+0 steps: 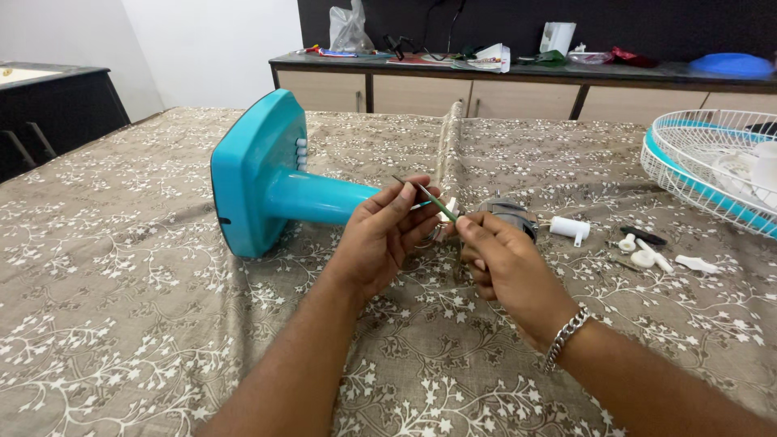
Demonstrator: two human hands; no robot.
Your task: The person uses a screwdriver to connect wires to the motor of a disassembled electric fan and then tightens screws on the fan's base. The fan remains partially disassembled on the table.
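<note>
A turquoise fan stand (259,174) lies on its side on the patterned tablecloth, its base facing left and its neck pointing right toward my hands. My left hand (387,235) is closed around the end of the neck, thumb and fingers pinching there. My right hand (502,263), with a metal bracelet on the wrist, holds a thin green-handled screwdriver (429,198) that slants up to the left, its tip near my left fingers. A grey motor part (511,217) shows just behind my right hand, partly hidden.
Small white plastic parts (647,252) and a white cylinder (569,228) lie to the right. A white and turquoise fan grille (712,166) sits at the right edge. A rope-like cord (447,146) runs back. A cluttered counter (518,69) stands behind.
</note>
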